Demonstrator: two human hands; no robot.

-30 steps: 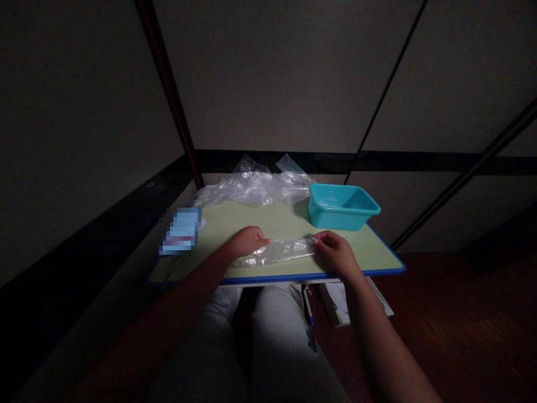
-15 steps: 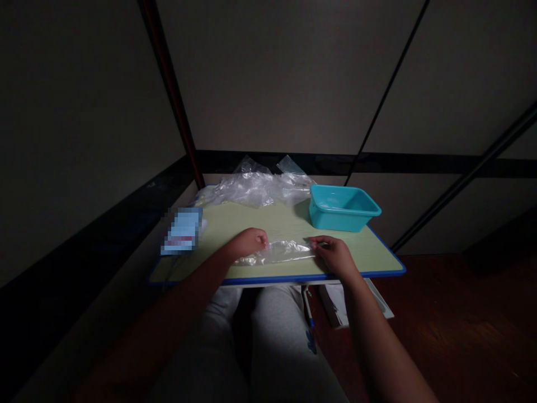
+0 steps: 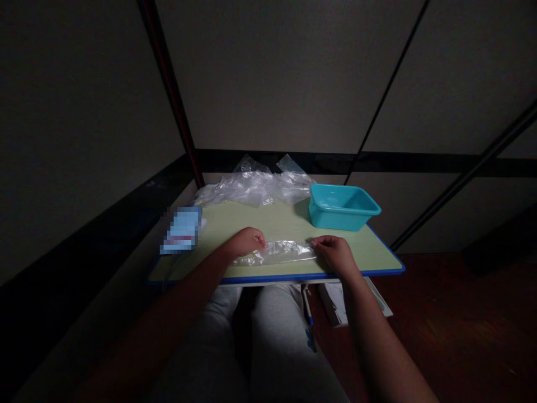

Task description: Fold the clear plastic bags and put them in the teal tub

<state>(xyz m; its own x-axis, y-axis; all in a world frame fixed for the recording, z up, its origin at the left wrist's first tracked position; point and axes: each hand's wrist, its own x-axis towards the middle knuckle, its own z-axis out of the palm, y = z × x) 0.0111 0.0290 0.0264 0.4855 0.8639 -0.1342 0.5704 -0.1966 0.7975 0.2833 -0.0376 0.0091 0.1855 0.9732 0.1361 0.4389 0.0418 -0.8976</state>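
Observation:
A clear plastic bag (image 3: 285, 253), flattened into a long strip, lies along the near part of the small table (image 3: 260, 221). My left hand (image 3: 248, 243) is closed, its fingertips pinching the bag's upper edge near the middle. At the right end, my right hand (image 3: 334, 251) pinches the bag's corner between thumb and fingers. The left part of the bag runs partly behind my left hand and forearm. Beyond my right hand stands a turquoise plastic basin (image 3: 342, 219); no contents show in it.
A heap of crumpled clear plastic bags (image 3: 255, 184) lies along the table's back edge. A blurred-out flat device with a lit face (image 3: 182, 229) rests at the left. Below the table on the right are papers or a box (image 3: 335, 302). Dark wall panels stand close behind.
Almost nothing differs. Both hands keep their pinch on the bag, and the strip looks slightly flatter and straighter between them.

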